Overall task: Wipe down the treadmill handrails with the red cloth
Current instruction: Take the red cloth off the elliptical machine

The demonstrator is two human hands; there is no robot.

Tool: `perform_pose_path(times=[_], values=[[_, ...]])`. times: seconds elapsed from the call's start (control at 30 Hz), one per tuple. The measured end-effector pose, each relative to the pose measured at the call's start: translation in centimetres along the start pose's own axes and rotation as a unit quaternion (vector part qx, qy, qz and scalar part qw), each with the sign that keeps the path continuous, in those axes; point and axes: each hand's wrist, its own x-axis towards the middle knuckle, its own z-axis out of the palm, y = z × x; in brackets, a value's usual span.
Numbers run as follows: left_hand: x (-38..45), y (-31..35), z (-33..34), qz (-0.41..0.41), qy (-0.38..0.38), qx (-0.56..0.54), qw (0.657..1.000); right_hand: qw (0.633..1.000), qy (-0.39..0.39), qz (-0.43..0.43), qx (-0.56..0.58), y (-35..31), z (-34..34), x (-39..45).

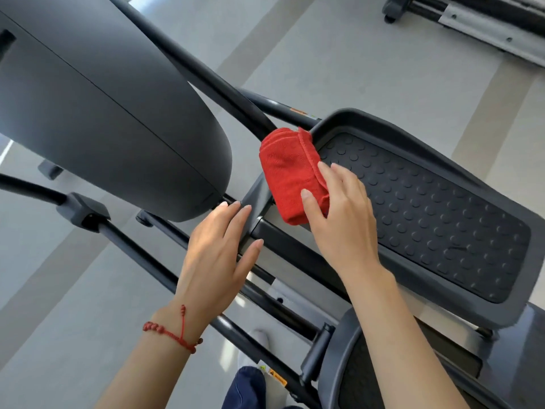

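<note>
Red cloth [290,175] folded, draped over the front edge of a studded grey foot pedal [427,219], beside a black bar [206,75]. Right hand [339,222] on the cloth's near side, thumb and fingers pinching its hem. Left hand [218,249] open, fingers straight, resting against the grey frame bracket [256,199] below the rounded housing [103,113]. Red bracelet [171,335] on the left wrist.
</note>
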Motion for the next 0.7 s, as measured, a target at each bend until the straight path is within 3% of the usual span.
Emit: perform_pose_path(times=[0.47,0.7], values=[[1.9,-3.1,1.1,-0.039,-0.024,-0.012,0.999,0.995,-0.087,0.05,0.022,0.2,3.5,4.5],[1.9,-3.0,1.3,-0.041,-0.022,-0.021,0.999,0.996,-0.051,0.048,0.063,0.2,3.7,4.5]])
